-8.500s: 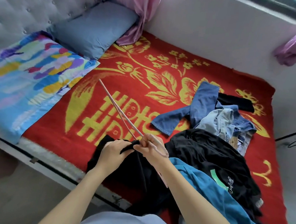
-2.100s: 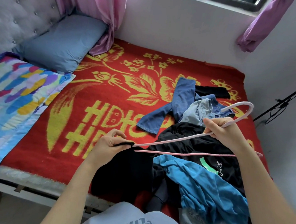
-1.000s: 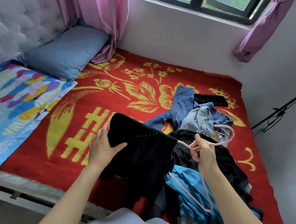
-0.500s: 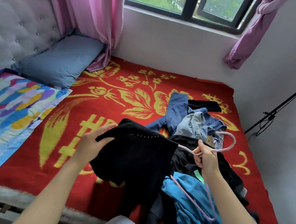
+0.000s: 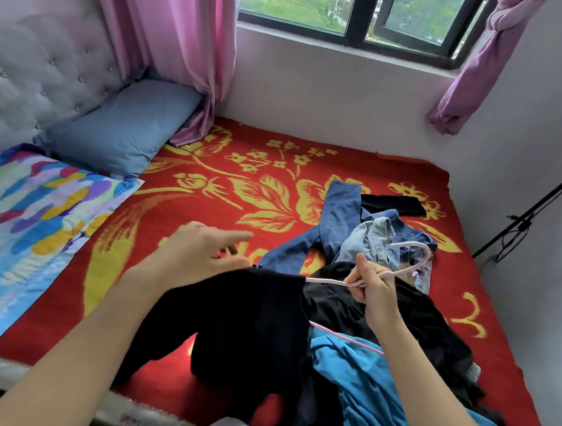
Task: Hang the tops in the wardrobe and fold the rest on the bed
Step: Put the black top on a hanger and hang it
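Black top (image 5: 247, 316) is draped over a pink hanger (image 5: 328, 282), just left of the right hand (image 5: 372, 292), by which the hanger's neck is gripped. The top's shoulder is touched by the left hand (image 5: 188, 256), fingers outstretched, above the bed (image 5: 208, 201).

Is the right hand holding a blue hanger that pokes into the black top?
No, the hanger is pink, not blue. The head view shows the right hand holding it, and it does poke into the black top.

bed (image 5: 33, 374) | red blanket (image 5: 207, 205) | blue pillow (image 5: 120, 127); patterned quilt (image 5: 26, 217); clothes pile (image 5: 424, 323)
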A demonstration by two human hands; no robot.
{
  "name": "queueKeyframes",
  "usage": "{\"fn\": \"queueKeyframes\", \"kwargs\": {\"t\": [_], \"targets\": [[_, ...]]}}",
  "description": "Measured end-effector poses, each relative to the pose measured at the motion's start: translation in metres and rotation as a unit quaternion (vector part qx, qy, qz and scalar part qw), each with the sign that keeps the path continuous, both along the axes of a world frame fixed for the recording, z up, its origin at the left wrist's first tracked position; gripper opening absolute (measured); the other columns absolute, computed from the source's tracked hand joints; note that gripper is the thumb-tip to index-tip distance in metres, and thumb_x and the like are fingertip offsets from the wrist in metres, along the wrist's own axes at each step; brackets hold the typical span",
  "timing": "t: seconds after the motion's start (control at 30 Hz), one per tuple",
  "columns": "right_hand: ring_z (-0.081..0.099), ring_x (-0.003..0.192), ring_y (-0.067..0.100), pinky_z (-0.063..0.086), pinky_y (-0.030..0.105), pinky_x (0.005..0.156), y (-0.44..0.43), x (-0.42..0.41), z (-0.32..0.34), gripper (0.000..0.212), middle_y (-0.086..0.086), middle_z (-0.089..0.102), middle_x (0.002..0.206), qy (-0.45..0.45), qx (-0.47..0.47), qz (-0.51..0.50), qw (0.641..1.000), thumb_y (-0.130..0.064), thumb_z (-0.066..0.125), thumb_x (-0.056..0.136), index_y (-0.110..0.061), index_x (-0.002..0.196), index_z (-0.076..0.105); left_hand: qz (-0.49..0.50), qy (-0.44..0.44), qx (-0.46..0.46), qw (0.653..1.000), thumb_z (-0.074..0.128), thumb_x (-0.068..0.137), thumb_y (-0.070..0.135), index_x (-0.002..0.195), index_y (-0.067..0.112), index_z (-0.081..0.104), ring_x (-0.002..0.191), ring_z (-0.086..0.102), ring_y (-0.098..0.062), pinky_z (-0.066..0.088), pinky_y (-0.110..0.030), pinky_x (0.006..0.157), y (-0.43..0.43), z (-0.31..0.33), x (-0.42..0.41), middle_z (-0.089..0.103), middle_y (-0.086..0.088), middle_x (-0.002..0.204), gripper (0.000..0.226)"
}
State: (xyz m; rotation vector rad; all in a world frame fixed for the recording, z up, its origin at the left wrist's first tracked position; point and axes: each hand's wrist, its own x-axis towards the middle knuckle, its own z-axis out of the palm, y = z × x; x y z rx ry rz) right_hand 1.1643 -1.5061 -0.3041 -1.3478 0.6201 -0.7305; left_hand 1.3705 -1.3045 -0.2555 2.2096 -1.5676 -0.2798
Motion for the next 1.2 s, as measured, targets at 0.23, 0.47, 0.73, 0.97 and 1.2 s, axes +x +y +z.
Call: {"fn": "queueKeyframes", "kwargs": {"t": [0.23, 0.47, 0.73, 0.97, 1.2], "targets": [[0.024, 0.027, 0.006, 0.027, 0.009, 0.035, 0.003, -0.003, 0.003, 0.065, 0.0, 0.03, 0.03, 0.041, 0.001, -0.035, 0.999, -0.009, 0.042, 0.098, -0.013, 0.034, 0.055, -0.003, -0.034, 0.023, 0.999, 0.039, 0.083, 0.064, 0.101, 0.023, 0.069, 0.085, 0.063, -0.013, 0.044, -0.027, 0.068, -0.01, -0.017, -0.014, 0.07, 0.007, 0.089, 0.054], [0.03, 0.033, 0.003, 0.024, 0.013, 0.039, 0.036, 0.017, 0.018, 0.049, -0.007, 0.035, 0.033, 0.043, -0.046, -0.049, 0.997, -0.015, 0.052, 0.093, -0.009, 0.045, 0.044, -0.032, -0.134, -0.156, 0.978, 0.045, 0.078, 0.05, 0.07, 0.023, 0.072, 0.05, 0.061, -0.008, 0.023, -0.005, 0.047, -0.031, -0.013, -0.043, 0.065, 0.014, 0.06, 0.039], [0.046, 0.048, 0.009, 0.038, 0.035, 0.06, 0.052, 0.047, 0.04, 0.04, -0.011, 0.046, 0.047, 0.119, -0.224, 0.015, 0.967, -0.048, 0.057, 0.087, -0.02, 0.062, 0.045, 0.023, -0.062, -0.192, 0.979, 0.047, 0.079, 0.048, 0.077, 0.013, 0.075, 0.06, 0.067, -0.014, 0.052, -0.024, 0.05, -0.041, -0.016, -0.059, 0.071, 0.003, 0.069, 0.045], [0.05, 0.087, 0.009, 0.039, 0.036, 0.083, 0.007, 0.002, 0.051, 0.056, -0.012, 0.058, 0.083, 0.112, -0.424, -0.156, 0.885, -0.056, 0.038, 0.085, -0.01, 0.085, 0.068, 0.162, 0.142, -0.243, 0.946, 0.069, 0.083, 0.014, 0.079, 0.029, 0.069, 0.073, 0.063, 0.004, 0.047, -0.016, 0.07, -0.007, 0.011, -0.026, 0.067, 0.025, 0.068, 0.015], [0.06, 0.056, 0.008, 0.045, 0.027, 0.067, -0.015, -0.011, 0.037, 0.026, -0.003, 0.065, 0.061, -0.003, 0.047, -0.28, 0.959, -0.019, 0.037, 0.098, -0.016, 0.08, 0.055, 0.153, 0.207, -0.325, 0.91, 0.067, 0.081, 0.004, 0.055, 0.049, 0.066, 0.062, 0.058, 0.015, 0.041, -0.002, 0.059, 0.005, 0.035, -0.031, 0.06, 0.033, 0.058, 0.053]]}}
